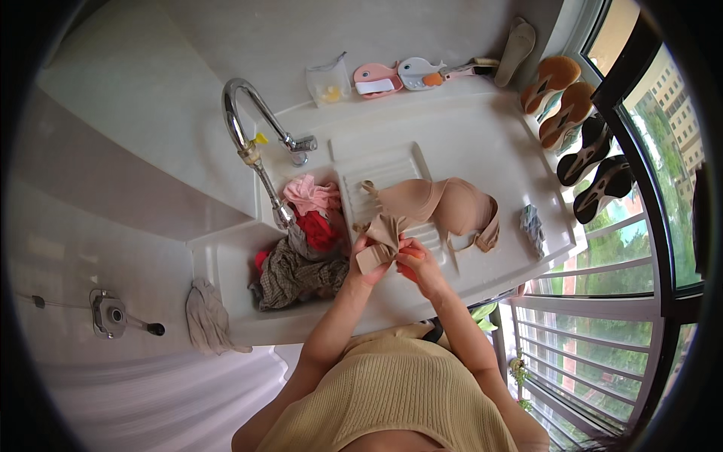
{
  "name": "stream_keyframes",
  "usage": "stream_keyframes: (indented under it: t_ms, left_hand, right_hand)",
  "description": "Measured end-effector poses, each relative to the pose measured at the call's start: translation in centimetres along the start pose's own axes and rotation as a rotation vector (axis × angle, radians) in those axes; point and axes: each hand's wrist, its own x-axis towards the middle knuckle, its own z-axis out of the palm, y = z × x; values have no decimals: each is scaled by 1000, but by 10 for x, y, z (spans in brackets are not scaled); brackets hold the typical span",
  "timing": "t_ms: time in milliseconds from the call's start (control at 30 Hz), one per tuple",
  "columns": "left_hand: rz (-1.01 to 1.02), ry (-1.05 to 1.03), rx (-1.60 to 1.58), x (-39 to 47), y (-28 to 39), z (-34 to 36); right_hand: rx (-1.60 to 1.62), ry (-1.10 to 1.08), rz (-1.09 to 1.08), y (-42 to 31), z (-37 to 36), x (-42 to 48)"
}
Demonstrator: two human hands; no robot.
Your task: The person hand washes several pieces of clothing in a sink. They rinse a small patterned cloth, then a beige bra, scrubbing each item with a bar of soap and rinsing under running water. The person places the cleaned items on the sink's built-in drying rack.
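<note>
A beige bra (pixel 457 206) lies over the ribbed washboard (pixel 390 158) of a white laundry sink, cups facing up. Its band, folded and bunched, is in my left hand (pixel 370 263), at the near edge of the washboard. My right hand (pixel 417 263) is closed around a small orange piece, perhaps soap, whose shape is mostly hidden by the fingers, and touches the band. One strap and the far end of the band lie loose to the right. In the basin to the left sit a pink cloth (pixel 310 195), a red cloth (pixel 316 229) and a checked garment (pixel 299 274).
A chrome faucet (pixel 240 113) with a flexible spout hangs over the basin. Whale-shaped soap dishes (pixel 418 73), a mesh bag (pixel 329 85) and a brush (pixel 483 65) line the back ledge. Shoes (pixel 601 189) stand along the right rim. A grey rag (pixel 209 316) drapes over the left edge.
</note>
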Motion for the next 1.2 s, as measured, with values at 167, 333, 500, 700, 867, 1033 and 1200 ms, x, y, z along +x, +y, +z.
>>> stream_keyframes:
  t_ms: [167,333,500,700,867,1033,1200]
  left_hand:
    - [-15,148,-126,-6,10,52]
    - [324,-247,-23,-23,-24,15]
    - [-45,119,-135,-34,-1,43]
    - [211,-3,-47,-39,0,2]
    - [33,21,-49,-28,1,63]
    - [1,214,-37,-19,6,-7]
    - [32,294,98,-20,6,24]
  right_hand:
    - [-554,526,-705,-21,19,2]
    - [-1257,-42,-1212,-39,74,-6]
    - [-1349,131,-951,-29,59,37]
    - [-1198,-141,-1260,-22,82,-4]
    - [-1148,-229,-1261,17,62,2]
    - [-41,13,-606,0,46,18]
    - [386,247,-474,-66,6,47]
